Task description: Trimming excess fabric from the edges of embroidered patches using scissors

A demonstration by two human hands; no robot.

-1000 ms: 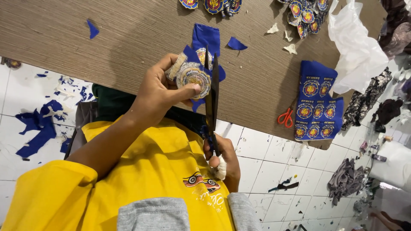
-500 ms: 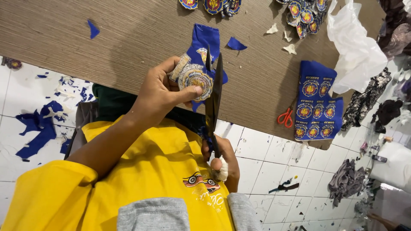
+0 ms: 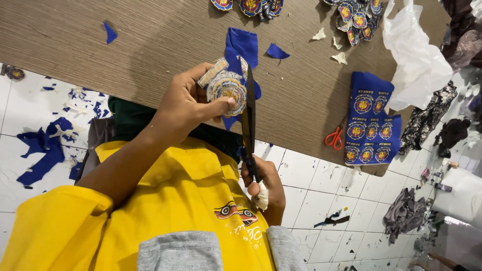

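Up close, left hand (image 3: pixel 188 108) pinching a round embroidered patch (image 3: pixel 227 90), right hand (image 3: pixel 263 183) gripping dark scissors (image 3: pixel 248 123).

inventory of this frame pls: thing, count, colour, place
Round embroidered patch on blue cloth: one, blue and gold, in the left hand.
Long black scissors: one pair, blades at the patch's edge.
Blue sheet of uncut patches: one, right side of board.
Small orange-handled scissors: one pair, beside that sheet.
Cut round patches: two piles, blue, top edge of board.
White plastic bag: one, top right.
Brown woven board: one, under everything.
Blue cloth scraps: many, white tiled floor, left.
Left hand: grips the patch.
Right hand: holds the black scissors; one finger wrapped in white.
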